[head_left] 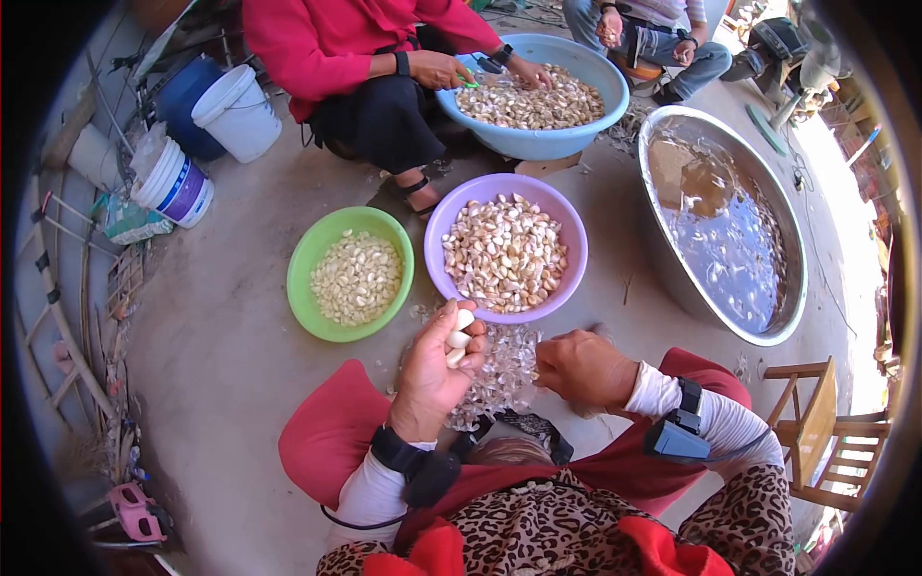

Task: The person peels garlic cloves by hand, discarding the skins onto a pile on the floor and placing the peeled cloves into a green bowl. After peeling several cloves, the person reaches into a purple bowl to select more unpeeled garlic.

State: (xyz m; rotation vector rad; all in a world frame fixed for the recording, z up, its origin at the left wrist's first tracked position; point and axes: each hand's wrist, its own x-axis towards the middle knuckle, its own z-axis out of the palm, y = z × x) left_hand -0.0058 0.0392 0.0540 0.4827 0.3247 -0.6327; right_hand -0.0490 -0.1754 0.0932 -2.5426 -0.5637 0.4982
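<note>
Three peeled garlic cloves [458, 339] rest in my left hand [428, 374], whose fingers are curled round them. My right hand [588, 370] is closed, knuckles up, above the right side of a heap of papery garlic skins [495, 379]. Whatever its fingertips may pinch is hidden. Just beyond my hands, a purple basin [582, 240] is filled with unpeeled garlic cloves [504, 252]. To its left stands a green basin [298, 278] with pale peeled cloves [355, 278] inside.
A large metal tub [645, 216] of water stands at the right. Opposite me, a person in pink [317, 48] works over a blue basin [528, 144] of garlic; another person [653, 38] sits behind. White buckets [240, 115] line the left; a wooden chair [816, 422] is near my right elbow.
</note>
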